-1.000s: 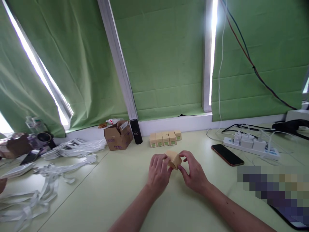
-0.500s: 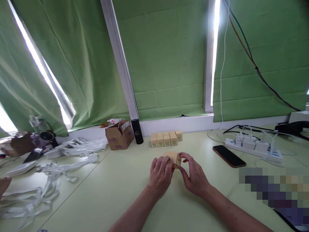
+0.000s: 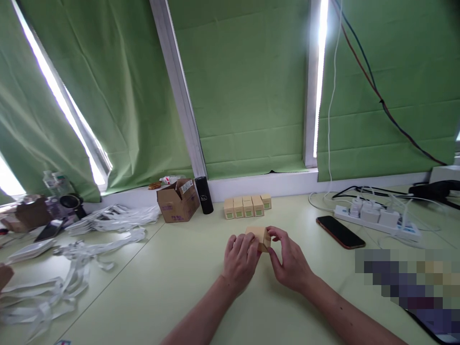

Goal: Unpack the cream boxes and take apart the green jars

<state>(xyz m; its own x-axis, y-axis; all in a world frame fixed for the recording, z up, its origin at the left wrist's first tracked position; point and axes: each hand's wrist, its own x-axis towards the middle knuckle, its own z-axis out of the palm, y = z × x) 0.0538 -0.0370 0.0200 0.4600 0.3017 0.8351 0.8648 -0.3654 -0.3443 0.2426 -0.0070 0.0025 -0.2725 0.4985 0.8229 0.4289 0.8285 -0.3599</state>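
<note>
A small tan cardboard box (image 3: 257, 233) is held just above the table between my two hands. My left hand (image 3: 241, 258) wraps round its left side, fingers curled over the top and front. At the box's right end, the thumb and fingertips of my right hand (image 3: 289, 261) pinch the edge. Part of the box is hidden behind my left fingers. Beyond my hands, a row of similar small boxes (image 3: 238, 208) with green-and-white labels stands on the table.
Behind on the left are an open brown carton (image 3: 178, 206) and a black cylinder (image 3: 204, 195). White straps (image 3: 77, 258) spread across the left side. On the right lie a phone (image 3: 339, 232) and a power strip (image 3: 381, 223) with plugs and cables. Another person's hand (image 3: 5, 275) shows at the left edge.
The box has shifted slightly to the right, and its right end now looks flatter and more closed. My hands keep nearly the same grip.
</note>
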